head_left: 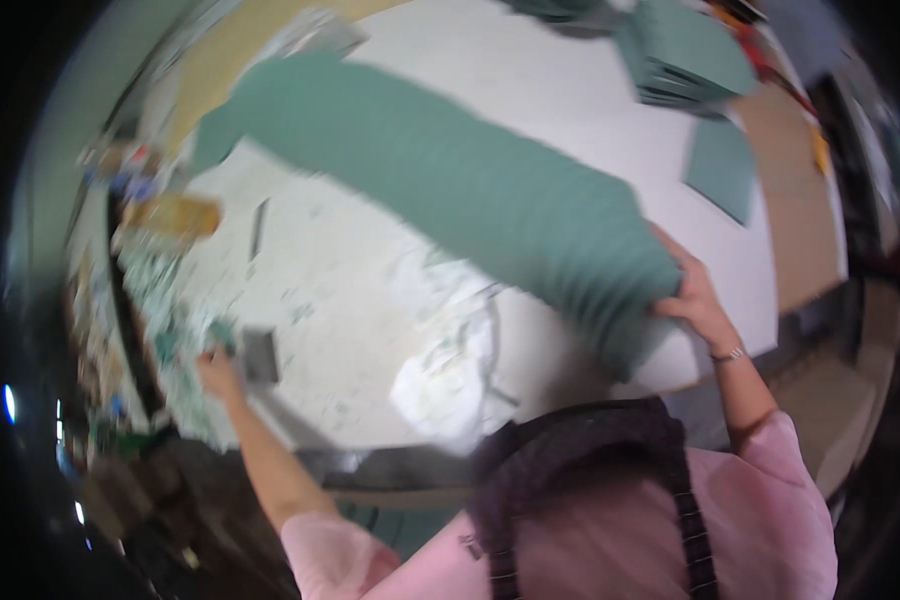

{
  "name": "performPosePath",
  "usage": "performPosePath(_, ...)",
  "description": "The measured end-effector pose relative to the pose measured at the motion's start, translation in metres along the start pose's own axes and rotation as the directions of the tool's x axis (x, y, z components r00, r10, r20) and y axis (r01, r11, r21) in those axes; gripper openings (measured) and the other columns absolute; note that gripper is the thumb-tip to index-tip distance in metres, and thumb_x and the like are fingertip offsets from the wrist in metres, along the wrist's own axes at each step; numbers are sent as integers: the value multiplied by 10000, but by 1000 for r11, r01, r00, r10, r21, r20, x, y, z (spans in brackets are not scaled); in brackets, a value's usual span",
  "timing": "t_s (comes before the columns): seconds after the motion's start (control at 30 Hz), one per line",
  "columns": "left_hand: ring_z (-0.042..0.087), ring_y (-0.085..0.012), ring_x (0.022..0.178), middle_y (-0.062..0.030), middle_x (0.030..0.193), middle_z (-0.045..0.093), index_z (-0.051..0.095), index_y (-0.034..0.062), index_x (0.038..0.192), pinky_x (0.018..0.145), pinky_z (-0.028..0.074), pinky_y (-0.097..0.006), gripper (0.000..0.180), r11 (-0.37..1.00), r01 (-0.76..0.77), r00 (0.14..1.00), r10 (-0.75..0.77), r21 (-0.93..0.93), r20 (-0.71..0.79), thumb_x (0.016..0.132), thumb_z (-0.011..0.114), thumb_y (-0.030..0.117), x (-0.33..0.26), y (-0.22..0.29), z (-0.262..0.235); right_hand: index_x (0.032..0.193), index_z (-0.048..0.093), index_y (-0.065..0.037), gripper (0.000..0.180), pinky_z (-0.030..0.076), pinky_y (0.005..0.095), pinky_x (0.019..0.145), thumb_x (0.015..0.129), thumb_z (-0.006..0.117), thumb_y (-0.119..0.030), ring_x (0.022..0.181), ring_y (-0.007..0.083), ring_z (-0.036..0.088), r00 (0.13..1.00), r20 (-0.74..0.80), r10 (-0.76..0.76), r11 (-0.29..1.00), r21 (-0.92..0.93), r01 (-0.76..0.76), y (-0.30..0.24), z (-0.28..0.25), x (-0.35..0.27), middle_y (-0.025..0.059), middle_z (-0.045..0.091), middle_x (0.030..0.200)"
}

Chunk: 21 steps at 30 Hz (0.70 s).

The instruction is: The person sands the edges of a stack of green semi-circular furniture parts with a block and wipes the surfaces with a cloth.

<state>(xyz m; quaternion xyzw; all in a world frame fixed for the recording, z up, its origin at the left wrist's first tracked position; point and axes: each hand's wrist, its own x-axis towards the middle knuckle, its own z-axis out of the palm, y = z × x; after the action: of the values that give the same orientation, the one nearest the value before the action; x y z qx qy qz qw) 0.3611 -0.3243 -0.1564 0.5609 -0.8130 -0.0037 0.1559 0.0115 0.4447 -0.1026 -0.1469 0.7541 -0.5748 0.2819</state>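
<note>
At the bench's [320, 280] far right, a stack [688, 55] sat unfanned; half-closed right fingers [682, 257] held the fanned row [430, 165]; left fingers [210, 362], I couldn't tell.

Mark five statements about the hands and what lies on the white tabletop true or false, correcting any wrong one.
1. The right hand touches the near end of the long, ribbed row of overlapping green sheets. True.
2. Both hands touch that row. False: the left hand is apart from it, beside the small grey rectangular block.
3. A single flat green sheet lies right of the row. True.
4. A band circles the left wrist. False: the silver-coloured band is on the right wrist.
5. Crumpled white material lies between the two hands. True.
</note>
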Motion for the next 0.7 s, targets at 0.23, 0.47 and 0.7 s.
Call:
performPosePath(0.23, 657, -265, 950, -118, 1059, 695, 644, 10, 1178, 881, 514, -392, 301, 989, -41, 995, 28, -140, -91, 935, 722, 171, -28, 65, -16, 1585, 381, -32, 1086, 338, 368, 1212, 624, 884, -65, 1462, 282, 449, 1000, -17, 5, 995, -97, -6, 1, -8, -11, 160, 491, 1572)
performPosePath(0.47, 615, -181, 1062, -101, 1257, 642, 566, 19, 1442, 941, 512, -325, 476, 551, -242, 797, 583, -798, 161, 969, 619, 8, -228, 303, -113, 1580, 349, 35, 1192, 317, 390, 1219, 649, 953, -399, 1482, 292, 425, 996, -20, -87, 995, -47, 86, 11, -3, -8, 199, 443, 1599)
performPosePath(0.7, 558, -288, 937, -126, 1104, 641, 736, 66, 1245, 835, 482, -395, 562, 176, -676, 267, 964, -715, -16, 761, 574, -169, -335, 433, -150, 1572, 351, 55, 1119, 315, 384, 1219, 684, 929, -305, 1487, 305, 419, 996, -39, -86, 993, -80, 83, 6, -6, -11, 213, 435, 1601)
